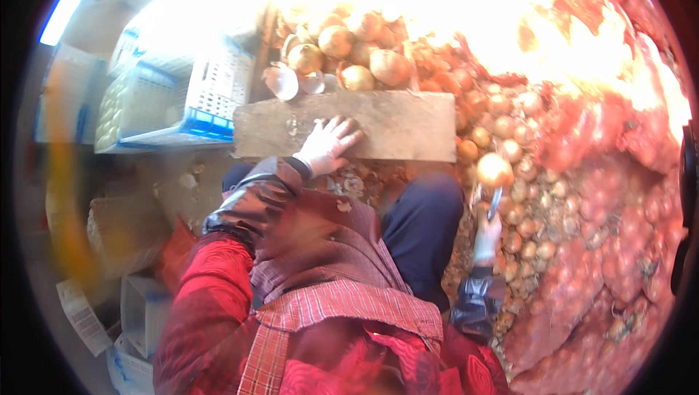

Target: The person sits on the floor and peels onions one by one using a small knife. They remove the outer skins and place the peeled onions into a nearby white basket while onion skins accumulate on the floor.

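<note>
My left hand (330,141), in a pale glove, lies flat on a wooden board (401,127) with its fingers spread and nothing in it. Low on the right, my right hand (487,232) grips a knife (495,204), its blade pointing away from me. Right at the blade's tip is a large yellow onion (494,170); whether the two touch, I cannot tell. Whole onions (389,66) are heaped just beyond the board. At the heap's near left edge sits a peeled white onion (282,82). More loose onions (513,215) cover the floor around my right hand.
Red mesh sacks of onions (568,286) line the right side. To the left stands a white and blue plastic crate (158,105), with peeled onions (111,114) showing through its side. Smaller plastic containers (143,313) sit at lower left. Strong glare hides the top of the view.
</note>
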Tool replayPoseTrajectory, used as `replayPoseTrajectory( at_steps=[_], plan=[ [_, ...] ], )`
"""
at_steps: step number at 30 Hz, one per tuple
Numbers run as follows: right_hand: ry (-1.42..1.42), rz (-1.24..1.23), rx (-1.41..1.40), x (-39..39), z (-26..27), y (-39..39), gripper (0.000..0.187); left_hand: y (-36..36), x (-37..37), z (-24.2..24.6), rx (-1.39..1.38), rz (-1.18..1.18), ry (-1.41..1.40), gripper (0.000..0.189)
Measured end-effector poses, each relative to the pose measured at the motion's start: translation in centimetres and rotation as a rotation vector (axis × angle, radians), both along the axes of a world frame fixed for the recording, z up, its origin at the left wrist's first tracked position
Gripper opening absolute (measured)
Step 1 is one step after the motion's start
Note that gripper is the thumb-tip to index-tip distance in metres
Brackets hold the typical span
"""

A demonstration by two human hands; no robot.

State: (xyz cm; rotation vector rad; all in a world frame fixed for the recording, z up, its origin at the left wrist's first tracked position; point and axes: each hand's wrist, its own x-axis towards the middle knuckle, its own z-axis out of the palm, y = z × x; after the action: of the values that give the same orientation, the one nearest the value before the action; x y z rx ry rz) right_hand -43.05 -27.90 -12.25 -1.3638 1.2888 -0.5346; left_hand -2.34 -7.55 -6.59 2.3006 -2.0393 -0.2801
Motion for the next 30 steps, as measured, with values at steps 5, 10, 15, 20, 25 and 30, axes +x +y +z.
replayPoseTrajectory(
  at_steps=[5,10,15,20,25,30],
  plan=[
    [-0.011,0.143,0.088,8.6,14.7,0.5,0.018,-1.4,-3.1,3.1,-0.207,0.342,0.580,0.077],
    [-0.208,0.386,-0.117,13.0,15.9,6.4,0.017,-3.8,-7.3,8.3,-0.634,0.314,1.851,0.075],
    [-0.324,0.401,-0.376,17.6,13.5,15.4,0.017,-1.4,-9.7,8.7,-0.726,0.247,2.494,0.071],
    [-0.285,0.526,0.109,19.0,16.4,18.0,0.022,1.7,-9.2,7.6,-0.840,0.637,2.260,0.070],
    [-0.167,0.637,0.513,17.6,20.1,18.2,0.026,3.3,-7.2,7.9,-1.098,0.502,1.970,0.069],
    [-0.238,0.616,0.337,15.7,19.4,19.3,0.018,3.2,-8.3,9.3,-0.994,0.571,1.949,0.068]
  ],
)
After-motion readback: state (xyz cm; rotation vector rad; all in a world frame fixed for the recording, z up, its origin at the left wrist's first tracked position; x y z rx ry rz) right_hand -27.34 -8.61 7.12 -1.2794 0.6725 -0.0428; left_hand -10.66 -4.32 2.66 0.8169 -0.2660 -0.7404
